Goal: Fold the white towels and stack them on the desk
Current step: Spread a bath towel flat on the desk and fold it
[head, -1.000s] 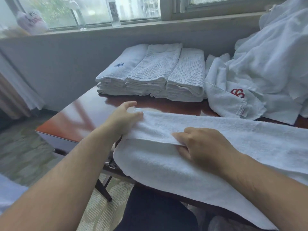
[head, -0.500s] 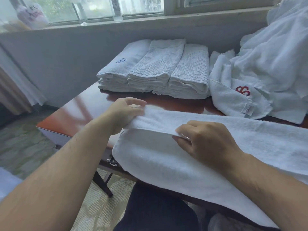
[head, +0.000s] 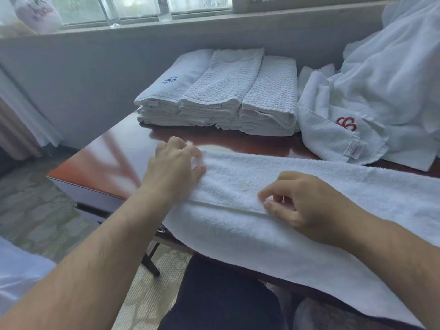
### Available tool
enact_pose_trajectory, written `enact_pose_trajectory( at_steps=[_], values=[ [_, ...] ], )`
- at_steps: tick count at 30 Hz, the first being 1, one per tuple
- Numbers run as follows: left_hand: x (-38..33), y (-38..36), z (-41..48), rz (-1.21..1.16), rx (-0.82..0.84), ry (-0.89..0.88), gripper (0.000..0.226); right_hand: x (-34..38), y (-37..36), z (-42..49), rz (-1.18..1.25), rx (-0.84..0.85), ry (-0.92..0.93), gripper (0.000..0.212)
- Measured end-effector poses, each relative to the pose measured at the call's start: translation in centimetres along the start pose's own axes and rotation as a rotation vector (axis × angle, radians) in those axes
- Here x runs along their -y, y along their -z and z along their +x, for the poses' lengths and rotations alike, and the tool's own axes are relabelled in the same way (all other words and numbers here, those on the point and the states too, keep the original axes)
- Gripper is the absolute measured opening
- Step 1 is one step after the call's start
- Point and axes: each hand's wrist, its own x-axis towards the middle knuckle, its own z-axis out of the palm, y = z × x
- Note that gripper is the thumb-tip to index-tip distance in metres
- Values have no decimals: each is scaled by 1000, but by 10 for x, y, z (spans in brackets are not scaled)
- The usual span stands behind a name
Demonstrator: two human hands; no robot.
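Observation:
A long white terry towel lies across the near edge of the reddish-brown desk, folded lengthwise, its lower layer hanging over the edge toward my lap. My left hand grips the towel's left end, fingers curled round the corner. My right hand sits on the middle of the towel, its curled fingertips pinching the upper layer's edge. Three stacks of folded white towels stand side by side at the back of the desk.
A heap of unfolded white towels fills the back right, one with a red logo spilling toward the long towel. Behind runs a grey wall and a window sill with bottles. A curtain hangs at the left.
Both hands have drawn the upper layer's edge a little nearer to me. The left hand's fingers have curled tighter at the corner. The view has shifted closer to the desk.

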Motion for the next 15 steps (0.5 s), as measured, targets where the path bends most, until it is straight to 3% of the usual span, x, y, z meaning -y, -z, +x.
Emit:
enact_pose_trajectory(
  at_steps=[3, 6, 9, 15],
  values=[
    [-25, 0, -19, -18, -93, -143, 32, -9, 11, -26, -56, -94, -51, 26],
    [-64, -7, -39, -183, 73, -331, 40, -24, 26, -60, -112, -235, -206, 25],
    [-110, -19, -47, -251, 195, -453, 46, -38, 37, -88, -187, -245, -382, 26],
    [-212, -36, -37, -305, 159, -662, 43, -84, 81, -127, -234, -284, -800, 59]
  ],
)
